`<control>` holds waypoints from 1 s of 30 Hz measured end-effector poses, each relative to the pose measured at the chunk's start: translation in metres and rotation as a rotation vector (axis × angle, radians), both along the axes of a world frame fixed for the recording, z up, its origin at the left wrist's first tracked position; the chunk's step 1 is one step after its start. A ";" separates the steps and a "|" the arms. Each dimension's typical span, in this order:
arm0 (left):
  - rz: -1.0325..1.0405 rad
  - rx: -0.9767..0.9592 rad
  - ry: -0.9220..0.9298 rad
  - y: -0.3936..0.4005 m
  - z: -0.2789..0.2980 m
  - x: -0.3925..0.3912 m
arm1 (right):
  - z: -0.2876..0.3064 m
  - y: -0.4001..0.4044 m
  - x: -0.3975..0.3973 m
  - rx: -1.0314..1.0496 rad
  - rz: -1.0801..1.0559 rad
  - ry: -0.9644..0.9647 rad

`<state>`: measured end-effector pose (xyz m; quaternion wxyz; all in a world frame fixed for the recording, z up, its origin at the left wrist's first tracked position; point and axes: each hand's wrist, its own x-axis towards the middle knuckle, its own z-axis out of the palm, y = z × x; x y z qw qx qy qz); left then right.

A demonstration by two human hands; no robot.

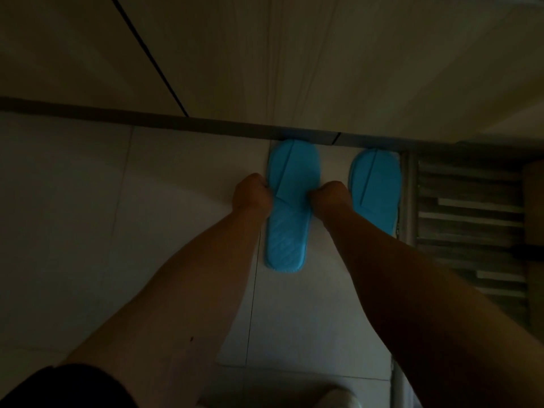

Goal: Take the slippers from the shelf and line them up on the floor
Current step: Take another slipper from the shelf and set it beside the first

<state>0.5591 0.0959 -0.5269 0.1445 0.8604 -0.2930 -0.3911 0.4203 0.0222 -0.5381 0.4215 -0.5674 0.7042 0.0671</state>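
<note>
Two flat blue slippers lie on the pale tiled floor, toes against the dark skirting of a wall. The left slipper (pixel 287 219) lies between my hands. My left hand (pixel 250 193) pinches its left edge and my right hand (pixel 329 196) pinches its right edge, both at the strap. The right slipper (pixel 375 184) lies beside it, a hand's width apart, with nothing touching it; my right forearm covers its heel. The scene is dim.
A pale wood-grain panel (pixel 323 69) rises behind the skirting (pixel 206 125). At the right stands a low slatted rack or shelf (pixel 465 219) with a metal post close to the right slipper. Tiled floor (pixel 88 216) spreads to the left.
</note>
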 end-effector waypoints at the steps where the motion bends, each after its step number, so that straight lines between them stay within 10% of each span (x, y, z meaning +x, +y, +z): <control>1: -0.005 0.006 -0.002 0.000 0.000 -0.001 | 0.000 0.000 0.000 0.003 -0.005 -0.001; 17: -0.104 -0.009 -0.093 0.013 0.033 -0.001 | 0.029 0.014 -0.004 -0.063 0.100 0.049; 30: -0.694 -0.078 -0.499 0.099 0.321 -0.035 | 0.306 0.101 -0.044 -0.533 0.601 0.331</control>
